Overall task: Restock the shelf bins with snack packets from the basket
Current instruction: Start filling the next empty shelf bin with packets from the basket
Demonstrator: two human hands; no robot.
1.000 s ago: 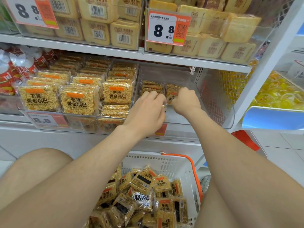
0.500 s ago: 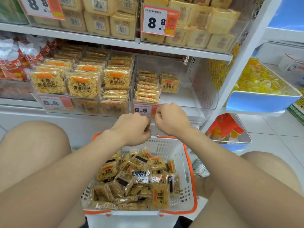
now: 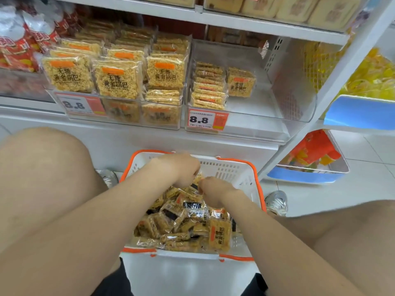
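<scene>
My basket (image 3: 235, 171) is white, patterned with slotted holes, with an orange rim and handles. The packets (image 3: 220, 232) in it are golden yellow under clear wrap, with orange labels, black lettering and some black panels. The bin (image 3: 256, 124) is clear, and its price tag (image 3: 208, 120) is white and red-orange with black digits. The shelf (image 3: 256, 25) is white. The bags (image 3: 17, 45) at the left are red and white. The tray (image 3: 359, 112) is blue and the sweets (image 3: 372, 77) in it are yellow. My shorts (image 3: 115, 283) are black and my shoes (image 3: 276, 202) are silver-grey.
</scene>
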